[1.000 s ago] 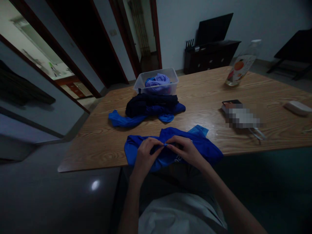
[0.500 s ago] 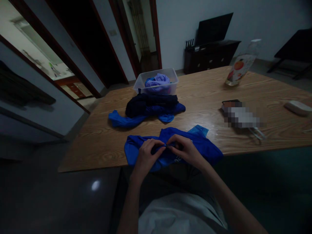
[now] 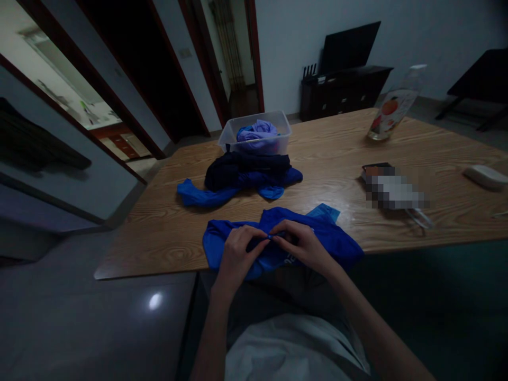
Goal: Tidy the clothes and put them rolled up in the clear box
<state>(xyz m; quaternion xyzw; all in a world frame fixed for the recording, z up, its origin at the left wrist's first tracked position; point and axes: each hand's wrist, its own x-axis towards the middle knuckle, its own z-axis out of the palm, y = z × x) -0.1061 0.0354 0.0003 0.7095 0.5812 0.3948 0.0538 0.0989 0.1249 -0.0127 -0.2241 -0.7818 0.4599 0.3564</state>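
two hands, left hand (image 3: 237, 251) and right hand (image 3: 301, 244), fingertips pinched together on one blue garment (image 3: 333, 239) at the table's (image 3: 166, 238) near edge; one clothes pile (image 3: 242, 177) and one clear bin (image 3: 278, 119) toward the far edge.

I see bright blue cloth (image 3: 325, 238) under my hands, small white marks on it, lighter blue corner at back. Pile of clothes (image 3: 242, 177) behind: dark navy on top, bright blue below. Clear box (image 3: 254, 135) with purple and blue cloth inside. Table (image 3: 337, 153) light brown, wavy wood lines. Bottle (image 3: 391, 108) clear, white cap, orange and red fruit picture. White flat thing (image 3: 484, 175) far right. Door frames dark red, wall pale grey.
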